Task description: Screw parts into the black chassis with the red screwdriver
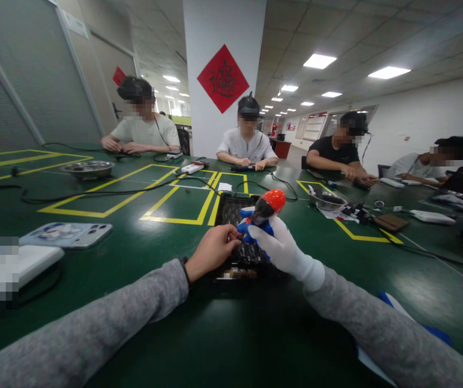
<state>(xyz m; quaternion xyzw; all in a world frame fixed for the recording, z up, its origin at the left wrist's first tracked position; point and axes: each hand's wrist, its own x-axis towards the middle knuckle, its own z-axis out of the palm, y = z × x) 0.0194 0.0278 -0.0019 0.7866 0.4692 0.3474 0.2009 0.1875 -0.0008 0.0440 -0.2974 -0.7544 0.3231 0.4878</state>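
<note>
Apparently midway: gloved right hand (pixel 279 245) gripped a red-ended tool (pixel 269 206), and the black case (pixel 250 251) lay beneath it, insides exposed, not closed up. Left hand (pixel 214 250), close beside, had fingertips bunched; couldn't tell whether gripping.

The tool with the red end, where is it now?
In the head view, the red-ended tool is in the gloved right hand, just right of centre, beside the bare left hand and over the black object.
</note>
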